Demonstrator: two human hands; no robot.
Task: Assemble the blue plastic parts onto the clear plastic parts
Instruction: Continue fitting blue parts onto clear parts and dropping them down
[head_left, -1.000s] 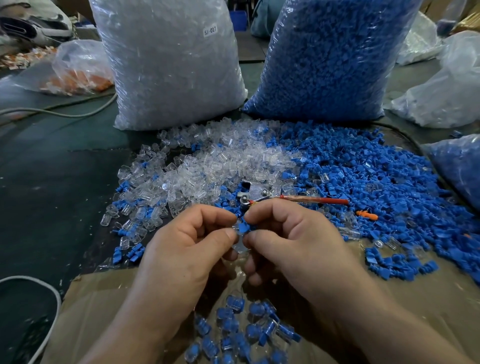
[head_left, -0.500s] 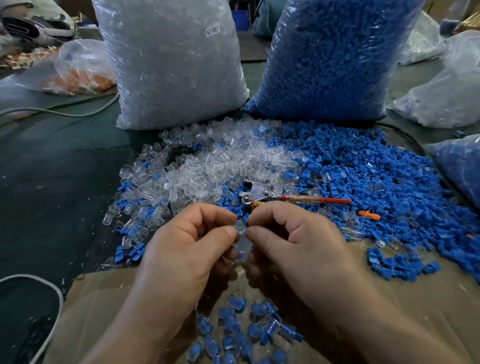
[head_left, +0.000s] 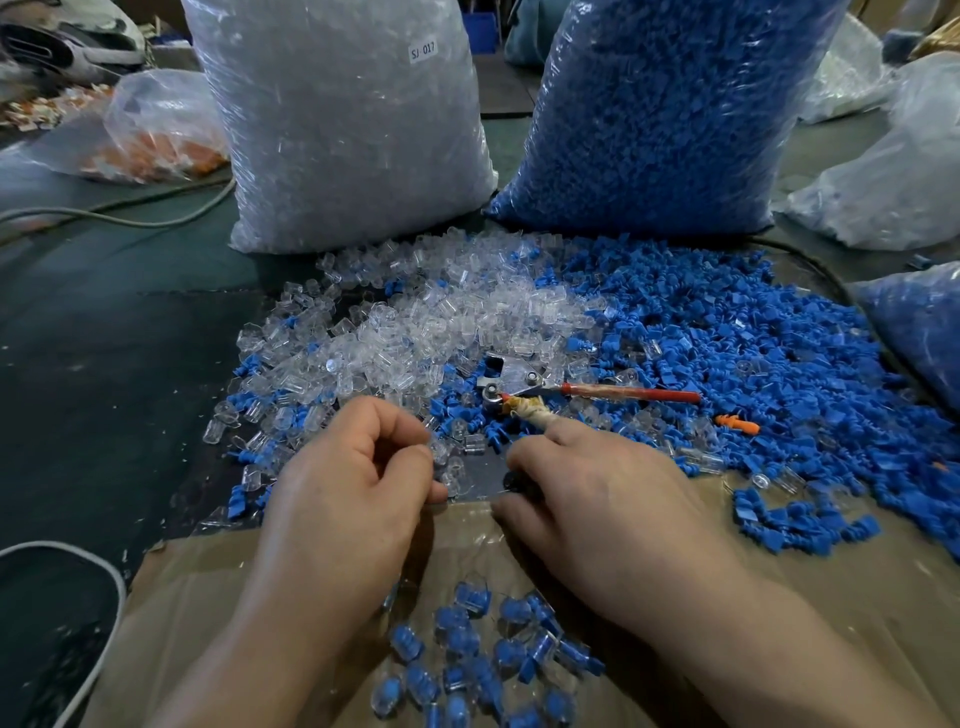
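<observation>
Left hand (head_left: 358, 478) is hovering at the near edge of the clear parts (head_left: 415, 332) on the bench (head_left: 104, 364), fingers (head_left: 384, 431) curled, thumb against forefinger; cannot tell whether a piece is pinched. Right hand (head_left: 597, 493) is hanging low over the near fringe of the blue parts (head_left: 753, 353), fingertips hidden, grip unclear. Judging the step: each hand should be taking one piece only, then squaring blue to the clear mouth before pressing.

a small parts-assembly workshop: at the top of the frame stand a bulk sack of clear parts (head_left: 353, 130), labelled sj-017, and a bulk sack of blue parts (head_left: 660, 114). a clear heap (head_left: 441, 322) and a blue heap (head_left: 753, 353) spread loose over the dark table (head_left: 104, 338), with more filled bags (head_left: 893, 171) at the right edge.
</observation>
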